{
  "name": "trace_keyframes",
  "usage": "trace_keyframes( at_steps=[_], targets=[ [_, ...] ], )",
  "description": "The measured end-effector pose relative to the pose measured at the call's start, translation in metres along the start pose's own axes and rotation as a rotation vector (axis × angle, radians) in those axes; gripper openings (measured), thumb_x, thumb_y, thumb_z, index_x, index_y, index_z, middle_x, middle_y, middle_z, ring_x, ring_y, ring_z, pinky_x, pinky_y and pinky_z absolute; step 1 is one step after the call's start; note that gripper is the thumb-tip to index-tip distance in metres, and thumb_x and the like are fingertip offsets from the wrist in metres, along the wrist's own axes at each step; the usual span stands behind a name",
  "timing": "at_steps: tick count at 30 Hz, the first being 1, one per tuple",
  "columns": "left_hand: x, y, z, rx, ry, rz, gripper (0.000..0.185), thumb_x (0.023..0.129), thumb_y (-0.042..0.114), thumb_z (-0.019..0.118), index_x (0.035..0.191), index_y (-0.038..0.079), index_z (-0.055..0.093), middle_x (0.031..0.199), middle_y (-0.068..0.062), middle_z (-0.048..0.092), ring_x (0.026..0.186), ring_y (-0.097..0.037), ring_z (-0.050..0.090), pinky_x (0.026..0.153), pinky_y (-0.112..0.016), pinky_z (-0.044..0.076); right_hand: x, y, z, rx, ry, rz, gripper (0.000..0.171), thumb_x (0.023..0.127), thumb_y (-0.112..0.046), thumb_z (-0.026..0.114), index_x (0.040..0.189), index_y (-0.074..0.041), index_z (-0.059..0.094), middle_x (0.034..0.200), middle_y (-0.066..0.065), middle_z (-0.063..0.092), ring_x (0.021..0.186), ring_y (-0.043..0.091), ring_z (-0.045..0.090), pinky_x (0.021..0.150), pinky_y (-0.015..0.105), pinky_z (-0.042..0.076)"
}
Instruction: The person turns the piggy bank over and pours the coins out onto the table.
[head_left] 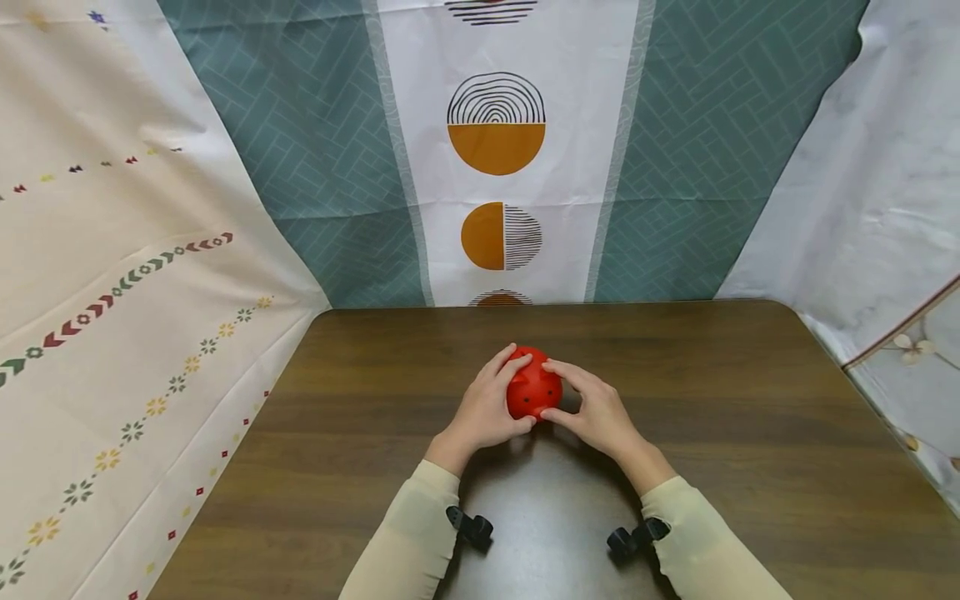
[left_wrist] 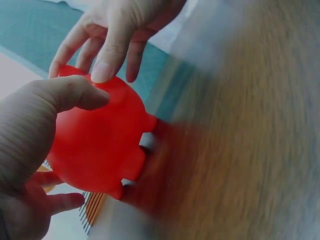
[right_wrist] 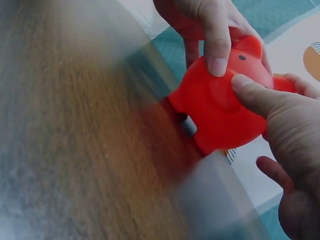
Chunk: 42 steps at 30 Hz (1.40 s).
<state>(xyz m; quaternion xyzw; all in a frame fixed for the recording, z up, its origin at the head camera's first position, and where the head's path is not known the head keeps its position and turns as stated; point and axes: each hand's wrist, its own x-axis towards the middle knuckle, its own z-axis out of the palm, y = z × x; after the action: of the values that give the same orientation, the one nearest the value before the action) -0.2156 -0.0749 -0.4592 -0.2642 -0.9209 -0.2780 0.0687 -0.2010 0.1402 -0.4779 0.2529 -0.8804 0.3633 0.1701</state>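
A red pig-shaped toy stands on its short legs in the middle of the dark wooden table. My left hand grips its left side, fingers over the top and thumb low at the front. My right hand holds the right side the same way. In the left wrist view my left hand's thumb presses on the pig's smooth back, with the right hand beyond it. In the right wrist view the pig shows an ear and an eye between my right hand and left hand.
Patterned cloths hang around the table: a teal and white one behind, a cream one on the left, a pale one on the right. Black camera mounts sit on both cream sleeves.
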Motion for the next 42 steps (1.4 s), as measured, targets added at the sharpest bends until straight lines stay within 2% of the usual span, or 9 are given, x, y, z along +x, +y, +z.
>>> trace_keyframes(
  at_steps=[6, 13, 16, 23, 31, 36, 42],
  targets=[
    [0.0, 0.001, 0.002, -0.005, 0.005, -0.004, 0.087, 0.072, 0.033, 0.08, 0.146, 0.026, 0.036, 0.157, 0.006, 0.019, 0.135, -0.025, 0.033, 0.096, -0.047, 0.047, -0.003, 0.004, 0.002, 0.027, 0.001, 0.005, 0.074, 0.073, -0.028, 0.084, 0.139, -0.025, 0.05, 0.142, -0.006, 0.048, 0.122, 0.02, 0.05, 0.089, 0.039, 0.053],
    [0.0, 0.0, 0.007, -0.028, 0.013, -0.008, 0.088, 0.072, 0.033, 0.08, 0.147, 0.029, 0.035, 0.158, 0.008, 0.017, 0.136, -0.023, 0.031, 0.096, -0.047, 0.046, -0.006, 0.008, 0.005, 0.183, -0.038, 0.035, 0.076, 0.077, -0.023, 0.082, 0.143, -0.028, 0.043, 0.151, -0.007, 0.037, 0.129, 0.023, 0.046, 0.093, 0.045, 0.049],
    [-0.001, -0.001, 0.008, -0.046, 0.023, -0.009, 0.089, 0.071, 0.031, 0.08, 0.147, 0.029, 0.034, 0.158, 0.009, 0.015, 0.138, -0.022, 0.029, 0.096, -0.047, 0.047, -0.006, 0.009, 0.007, 0.214, -0.051, 0.044, 0.076, 0.079, -0.023, 0.08, 0.144, -0.028, 0.042, 0.153, -0.007, 0.034, 0.131, 0.024, 0.045, 0.094, 0.047, 0.049],
    [-0.004, -0.004, 0.012, -0.078, 0.04, -0.004, 0.089, 0.074, 0.032, 0.078, 0.149, 0.031, 0.03, 0.159, 0.006, 0.011, 0.137, -0.024, 0.031, 0.096, -0.047, 0.047, -0.006, 0.008, 0.008, 0.211, -0.041, 0.036, 0.076, 0.079, -0.024, 0.08, 0.144, -0.029, 0.041, 0.152, -0.007, 0.035, 0.131, 0.023, 0.045, 0.093, 0.047, 0.049],
    [-0.005, -0.005, 0.012, -0.083, 0.05, 0.009, 0.088, 0.076, 0.032, 0.078, 0.15, 0.03, 0.029, 0.158, -0.005, 0.016, 0.134, -0.031, 0.038, 0.096, -0.049, 0.046, -0.007, 0.01, 0.011, 0.191, 0.014, 0.024, 0.077, 0.078, -0.026, 0.081, 0.145, -0.028, 0.041, 0.15, -0.005, 0.039, 0.129, 0.023, 0.047, 0.092, 0.047, 0.05],
    [-0.007, -0.006, 0.011, -0.102, 0.049, -0.013, 0.087, 0.077, 0.031, 0.078, 0.15, 0.03, 0.029, 0.158, -0.002, 0.016, 0.134, -0.031, 0.037, 0.097, -0.049, 0.045, -0.007, 0.009, 0.014, 0.147, 0.06, -0.02, 0.078, 0.077, -0.025, 0.082, 0.144, -0.024, 0.043, 0.149, -0.002, 0.041, 0.128, 0.024, 0.048, 0.093, 0.044, 0.049],
    [-0.007, -0.007, 0.012, -0.135, 0.046, -0.02, 0.086, 0.078, 0.03, 0.076, 0.149, 0.03, 0.029, 0.158, 0.0, 0.015, 0.133, -0.029, 0.039, 0.098, -0.048, 0.045, -0.007, 0.009, 0.015, 0.092, 0.105, -0.058, 0.078, 0.075, -0.025, 0.084, 0.143, -0.021, 0.046, 0.147, 0.0, 0.044, 0.129, 0.025, 0.045, 0.096, 0.051, 0.047]
  ],
)
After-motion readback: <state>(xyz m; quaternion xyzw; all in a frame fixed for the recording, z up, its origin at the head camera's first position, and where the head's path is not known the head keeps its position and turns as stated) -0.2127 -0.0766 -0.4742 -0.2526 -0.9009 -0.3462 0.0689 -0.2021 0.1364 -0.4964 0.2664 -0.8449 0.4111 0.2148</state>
